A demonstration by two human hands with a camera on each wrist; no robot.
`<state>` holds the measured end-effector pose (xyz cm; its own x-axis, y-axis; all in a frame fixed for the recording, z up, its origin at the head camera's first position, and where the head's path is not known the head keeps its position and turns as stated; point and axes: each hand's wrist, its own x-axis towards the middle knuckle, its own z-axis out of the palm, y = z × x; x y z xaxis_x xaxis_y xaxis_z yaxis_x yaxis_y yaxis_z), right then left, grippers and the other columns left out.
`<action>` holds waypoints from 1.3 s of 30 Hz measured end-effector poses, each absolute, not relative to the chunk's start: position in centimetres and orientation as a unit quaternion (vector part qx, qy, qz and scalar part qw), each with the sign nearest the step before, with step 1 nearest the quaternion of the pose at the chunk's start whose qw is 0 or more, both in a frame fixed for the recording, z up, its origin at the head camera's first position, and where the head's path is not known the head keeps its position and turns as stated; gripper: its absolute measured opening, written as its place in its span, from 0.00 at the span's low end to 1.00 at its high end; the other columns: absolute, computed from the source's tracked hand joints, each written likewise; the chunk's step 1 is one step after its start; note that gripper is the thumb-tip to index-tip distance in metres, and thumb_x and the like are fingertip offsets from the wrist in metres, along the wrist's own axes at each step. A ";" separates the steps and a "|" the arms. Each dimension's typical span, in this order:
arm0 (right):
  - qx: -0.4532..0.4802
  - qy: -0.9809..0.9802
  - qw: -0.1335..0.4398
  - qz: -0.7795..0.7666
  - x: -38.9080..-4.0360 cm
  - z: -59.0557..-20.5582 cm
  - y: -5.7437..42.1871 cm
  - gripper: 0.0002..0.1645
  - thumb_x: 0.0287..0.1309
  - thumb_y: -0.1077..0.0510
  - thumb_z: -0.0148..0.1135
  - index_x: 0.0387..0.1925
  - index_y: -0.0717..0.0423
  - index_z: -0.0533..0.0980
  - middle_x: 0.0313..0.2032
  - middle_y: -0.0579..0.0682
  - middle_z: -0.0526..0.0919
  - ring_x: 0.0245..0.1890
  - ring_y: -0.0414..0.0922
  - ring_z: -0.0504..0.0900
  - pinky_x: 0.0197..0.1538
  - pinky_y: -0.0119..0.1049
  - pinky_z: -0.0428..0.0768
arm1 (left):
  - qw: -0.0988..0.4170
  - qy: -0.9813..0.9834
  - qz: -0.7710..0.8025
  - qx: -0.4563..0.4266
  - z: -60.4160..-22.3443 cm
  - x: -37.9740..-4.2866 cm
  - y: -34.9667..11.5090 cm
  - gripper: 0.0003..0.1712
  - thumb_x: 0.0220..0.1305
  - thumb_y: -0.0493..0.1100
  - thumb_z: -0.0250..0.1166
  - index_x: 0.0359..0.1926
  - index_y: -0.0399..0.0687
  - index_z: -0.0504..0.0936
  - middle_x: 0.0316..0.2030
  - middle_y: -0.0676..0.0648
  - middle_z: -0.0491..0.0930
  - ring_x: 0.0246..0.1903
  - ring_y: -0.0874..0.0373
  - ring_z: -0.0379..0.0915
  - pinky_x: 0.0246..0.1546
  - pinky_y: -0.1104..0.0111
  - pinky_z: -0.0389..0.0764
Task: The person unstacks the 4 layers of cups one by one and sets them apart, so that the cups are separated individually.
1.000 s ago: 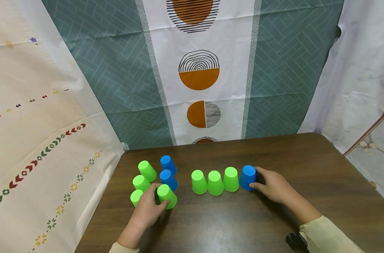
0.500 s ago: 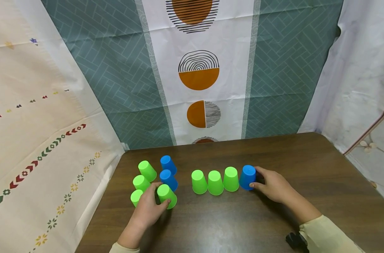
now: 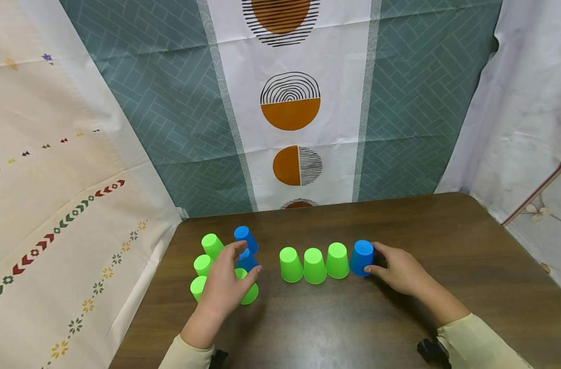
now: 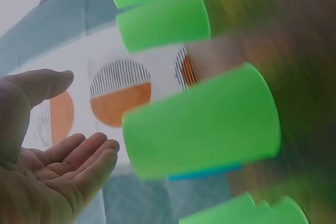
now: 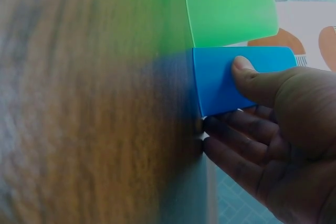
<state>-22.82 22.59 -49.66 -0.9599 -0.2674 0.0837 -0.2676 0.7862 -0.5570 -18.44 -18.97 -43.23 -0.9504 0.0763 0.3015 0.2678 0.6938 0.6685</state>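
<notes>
Upside-down plastic cups stand on the brown table. My right hand (image 3: 400, 270) holds the blue cup (image 3: 362, 259) at the right end of a short row, thumb and fingers on its sides. In the right wrist view the thumb (image 5: 244, 65) presses the cup's wall. My left hand (image 3: 225, 287) is raised over the near green cup (image 3: 250, 294) of the left group, partly covering it. The left wrist view shows that hand's fingers (image 4: 100, 169) spread apart from the green cup (image 4: 202, 124), with nothing between them.
Three green cups (image 3: 315, 266) continue the row left of the held blue cup. In the left group stand more green cups (image 3: 212, 246) and two blue cups (image 3: 246, 238). The table (image 3: 336, 328) meets a patterned cloth (image 3: 289, 169) at its far edge.
My left hand has let go of the near green cup and risen up and away from it, its fingers now apart. The right hand has stayed on the blue cup.
</notes>
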 end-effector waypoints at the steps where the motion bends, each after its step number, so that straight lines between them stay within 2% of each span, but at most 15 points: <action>1: 0.141 -0.945 0.000 0.294 -22.8 -49.6 22.6 0.42 0.65 0.46 0.73 0.71 0.65 0.70 0.60 0.67 0.81 0.60 0.69 0.80 0.57 0.71 0.77 | 0.124 -0.908 -0.387 -0.100 -43.2 -18.6 -18.5 0.39 0.61 0.44 0.80 0.68 0.38 0.72 0.64 0.41 0.77 0.64 0.43 0.77 0.63 0.52 0.79; 6: 0.137 -0.946 -0.002 0.293 -22.8 -49.6 22.5 0.43 0.65 0.46 0.73 0.72 0.65 0.69 0.61 0.67 0.81 0.61 0.69 0.79 0.58 0.71 0.77 | 0.091 -0.897 -0.413 -0.126 -43.4 -19.8 -16.0 0.38 0.64 0.44 0.77 0.70 0.40 0.71 0.66 0.43 0.76 0.66 0.43 0.74 0.63 0.49 0.79; 12: 0.140 -0.946 -0.005 0.294 -22.7 -49.8 22.5 0.43 0.66 0.47 0.73 0.72 0.66 0.69 0.60 0.67 0.81 0.60 0.69 0.80 0.58 0.70 0.77 | 0.045 -0.915 -0.382 -0.126 -44.4 -21.2 -13.7 0.38 0.64 0.45 0.77 0.70 0.40 0.71 0.65 0.40 0.76 0.60 0.41 0.77 0.56 0.48 0.83; 16: 0.142 -0.946 0.000 0.292 -22.8 -49.9 22.6 0.42 0.66 0.47 0.73 0.72 0.65 0.69 0.60 0.66 0.82 0.60 0.68 0.80 0.58 0.70 0.77 | 0.031 -0.921 -0.367 -0.125 -45.0 -21.7 -12.8 0.38 0.64 0.45 0.77 0.69 0.39 0.72 0.64 0.39 0.77 0.57 0.42 0.79 0.55 0.49 0.83; 23: 0.142 -0.946 0.005 0.292 -22.9 -50.0 22.7 0.41 0.66 0.48 0.73 0.71 0.64 0.70 0.59 0.66 0.82 0.59 0.68 0.81 0.57 0.71 0.77 | 0.042 -0.928 -0.348 -0.125 -45.6 -22.2 -11.9 0.31 0.65 0.42 0.77 0.64 0.39 0.77 0.58 0.40 0.81 0.50 0.46 0.81 0.50 0.53 0.84; 32: 0.141 -0.945 0.001 0.294 -22.9 -50.0 22.7 0.42 0.66 0.47 0.72 0.72 0.65 0.69 0.60 0.66 0.82 0.60 0.68 0.80 0.58 0.70 0.77 | 0.055 -0.927 -0.353 -0.110 -45.3 -21.9 -12.1 0.28 0.65 0.42 0.76 0.63 0.41 0.79 0.57 0.43 0.82 0.52 0.48 0.81 0.51 0.54 0.84; 39: 0.142 -0.946 -0.001 0.291 -23.0 -49.9 22.6 0.42 0.66 0.47 0.72 0.72 0.65 0.69 0.60 0.67 0.82 0.60 0.69 0.80 0.58 0.71 0.77 | 0.081 -0.897 -0.419 -0.115 -43.3 -20.8 -13.3 0.30 0.65 0.39 0.75 0.65 0.40 0.77 0.59 0.43 0.81 0.57 0.46 0.81 0.53 0.55 0.86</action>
<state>-23.03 22.62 -49.94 -0.9599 -0.2684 0.0812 -0.2676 0.7902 -0.5513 -20.79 -13.27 -43.35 -0.9604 0.1390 0.2415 0.2744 0.6226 0.7329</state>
